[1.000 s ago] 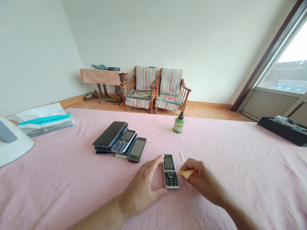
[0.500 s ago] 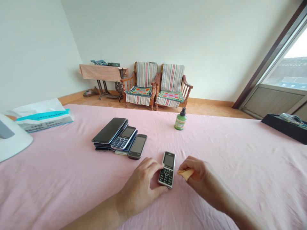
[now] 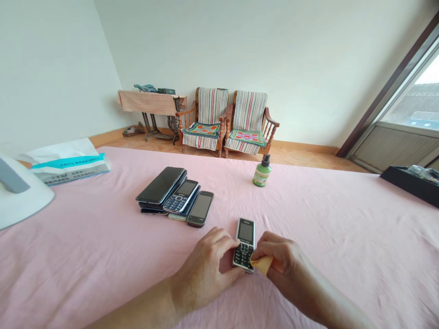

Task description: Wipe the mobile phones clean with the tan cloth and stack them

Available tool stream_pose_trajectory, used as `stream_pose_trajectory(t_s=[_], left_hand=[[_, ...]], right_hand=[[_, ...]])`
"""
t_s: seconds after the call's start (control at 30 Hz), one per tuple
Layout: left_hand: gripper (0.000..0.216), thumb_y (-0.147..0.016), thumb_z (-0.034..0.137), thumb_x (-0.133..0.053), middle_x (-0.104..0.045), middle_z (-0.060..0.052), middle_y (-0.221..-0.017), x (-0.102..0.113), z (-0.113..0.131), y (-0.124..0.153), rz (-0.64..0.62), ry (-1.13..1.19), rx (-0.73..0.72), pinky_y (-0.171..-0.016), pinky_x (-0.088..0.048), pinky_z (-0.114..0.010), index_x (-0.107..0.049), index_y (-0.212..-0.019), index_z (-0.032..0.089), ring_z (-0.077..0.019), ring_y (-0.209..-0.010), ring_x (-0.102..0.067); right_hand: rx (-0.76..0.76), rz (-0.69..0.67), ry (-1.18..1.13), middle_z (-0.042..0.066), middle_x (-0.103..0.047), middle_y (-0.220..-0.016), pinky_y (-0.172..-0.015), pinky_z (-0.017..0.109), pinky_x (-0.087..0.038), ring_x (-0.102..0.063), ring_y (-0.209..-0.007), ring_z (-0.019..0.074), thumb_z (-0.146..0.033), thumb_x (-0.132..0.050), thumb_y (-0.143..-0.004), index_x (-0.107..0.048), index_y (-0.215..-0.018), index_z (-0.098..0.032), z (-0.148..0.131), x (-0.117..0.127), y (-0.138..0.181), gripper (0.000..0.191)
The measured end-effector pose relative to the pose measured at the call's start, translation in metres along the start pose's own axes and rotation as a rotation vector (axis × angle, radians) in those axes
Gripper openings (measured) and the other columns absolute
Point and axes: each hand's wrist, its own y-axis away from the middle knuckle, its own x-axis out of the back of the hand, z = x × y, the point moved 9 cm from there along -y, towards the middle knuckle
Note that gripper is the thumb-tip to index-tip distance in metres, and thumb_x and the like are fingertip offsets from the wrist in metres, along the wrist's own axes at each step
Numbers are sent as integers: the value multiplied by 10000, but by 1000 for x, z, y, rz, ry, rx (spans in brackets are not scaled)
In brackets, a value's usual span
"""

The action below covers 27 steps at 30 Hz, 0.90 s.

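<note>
A small black keypad phone (image 3: 244, 241) is tipped up off the pink cloth-covered table (image 3: 343, 237), its screen facing me. My left hand (image 3: 206, 269) grips its left edge and bottom with curled fingers and thumb. My right hand (image 3: 279, 260) is closed on a small folded yellow cloth (image 3: 261, 264) and presses it against the phone's lower right corner, over the keypad.
A pile of several phones (image 3: 176, 197) lies left of centre. A green bottle with a black cap (image 3: 262, 172) stands further back. A white and teal bag (image 3: 66, 162) and a white object (image 3: 20, 196) sit at the left, a black tray (image 3: 409, 185) at the right.
My left hand closed on the phone and tilted it up from lying flat. My right hand brought the yellow cloth leftward onto the phone's lower corner.
</note>
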Motion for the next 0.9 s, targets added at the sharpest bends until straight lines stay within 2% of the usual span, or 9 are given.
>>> stream_pose_trajectory(t_s=[0.17,0.4,0.6,0.7,0.9], left_hand=[[269,-755,241,-734,-623,-30,-918,-1,0,1,1,13,-15,-810,-458,-330,-628,-999,204,-200,-910,-563],[274,-739,204,-745,-628,-21,-915,-1,-1,1,0,29,-11,-821,-454,-324,-633,-989,208,-195,-918,-564],[274,-753,230,-732,-636,-25,-910,-4,3,1,-34,49,-10,-816,-463,-336,-633,-1008,209,-202,-906,-576],[283,-754,228,-733,-630,-29,-929,-7,4,1,-58,71,3,-832,-464,-334,-632,-1017,206,-203,-923,-577],[512,-674,151,-783,-573,-37,-1067,-8,-6,1,-57,133,76,-892,-467,-322,-579,-1138,223,-191,-980,-561]], right_hand=[[1,44,30,-2,-575,-774,-595,187,-389,-558,-667,88,67,-506,-718,-672,-745,-181,1,3,-1,300],[-42,3,77,-10,-554,-736,-583,191,-373,-542,-647,86,60,-486,-731,-651,-688,-182,9,2,-2,297],[-38,93,141,-25,-566,-723,-557,203,-354,-522,-616,88,28,-521,-712,-595,-684,-182,3,21,0,224],[-50,80,149,-31,-570,-706,-549,205,-351,-517,-602,87,10,-525,-711,-593,-671,-187,3,24,2,212],[-44,44,120,-24,-588,-725,-572,203,-365,-544,-627,89,27,-493,-701,-624,-694,-188,10,15,4,251]])
